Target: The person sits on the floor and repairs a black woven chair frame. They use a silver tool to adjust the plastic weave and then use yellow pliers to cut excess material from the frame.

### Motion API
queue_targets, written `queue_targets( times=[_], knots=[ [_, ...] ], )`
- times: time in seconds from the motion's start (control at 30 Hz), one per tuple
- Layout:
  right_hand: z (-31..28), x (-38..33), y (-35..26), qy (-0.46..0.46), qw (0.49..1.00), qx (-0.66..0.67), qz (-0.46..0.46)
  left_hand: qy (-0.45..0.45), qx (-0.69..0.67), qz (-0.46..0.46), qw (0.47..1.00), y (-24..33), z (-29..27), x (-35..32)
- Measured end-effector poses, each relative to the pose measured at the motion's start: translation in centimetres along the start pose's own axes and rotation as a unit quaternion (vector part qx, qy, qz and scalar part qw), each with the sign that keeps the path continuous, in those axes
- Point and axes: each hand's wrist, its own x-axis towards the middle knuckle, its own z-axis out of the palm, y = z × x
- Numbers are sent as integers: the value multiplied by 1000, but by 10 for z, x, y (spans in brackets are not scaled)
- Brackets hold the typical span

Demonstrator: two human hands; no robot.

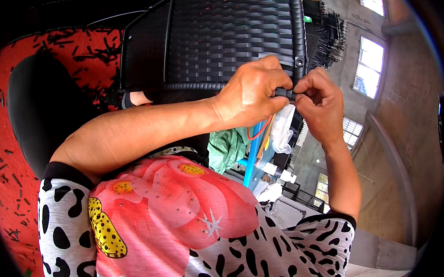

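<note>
Over a red floor [2, 165] littered with black offcuts, the left hand [252, 94] is curling its fingers around a black wicker strand [283, 92] at the lower corner of the black woven panel [226, 33], while the right hand [320, 103] is pinching the strand's other end, thumb against forefinger.

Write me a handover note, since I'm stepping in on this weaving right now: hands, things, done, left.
Left hand: pinching a black strip at the lower corner of the woven panel.
Right hand: pinching the same strip from the other side, by the black frame post.
Done: the panel face looks fully woven.
Left: the strip end at that corner is loose between the fingers, not yet fixed.
Cut black scraps lie on the red floor.
</note>
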Motion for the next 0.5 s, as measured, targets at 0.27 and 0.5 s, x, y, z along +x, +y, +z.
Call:
queue_targets(
  times=[0.27, 0.5],
  knots=[
    [-8, 12, -5, -64, 996, -53, 38, 3, -19, -4, 1000, -2, -1, 0],
    [-15, 17, -3, -122, 990, -41, 63, 1, 19, 12, 1000, -2, -1, 0]
  ],
)
